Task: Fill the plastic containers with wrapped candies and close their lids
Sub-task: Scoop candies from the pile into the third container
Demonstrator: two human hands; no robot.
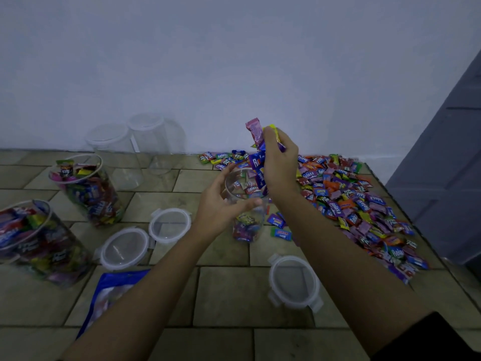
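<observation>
Two hands were busy near the middle of the tiled floor [223,295]. The left hand [221,207] curled its thumb and fingers round the top of a clear jar [247,222]. The jar stood on the floor with some candies in its bottom. The right hand [279,162] was just above the jar's mouth and gripped a bunch of candies [256,134]. A pink one stuck up at 12 o'clock from the fist, and blue ones hung down toward the jar's mouth.

A big candy pile [364,204] lay at 3 o'clock from the jar, just beside it. At 9 o'clock stood the far full jar [91,194] and the near full jar [39,243], both with no lids on. At 11 o'clock, by the wall, stood the left empty jar [114,149] and the right empty jar [153,136].

Three round lids lay flat. The middle lid [170,225] and the left lid [125,248] were at 8 o'clock, touching each other. The right lid [294,281] was at 5 o'clock. A blue bag [114,285] lay at 7 o'clock, partly hidden by the left arm.
</observation>
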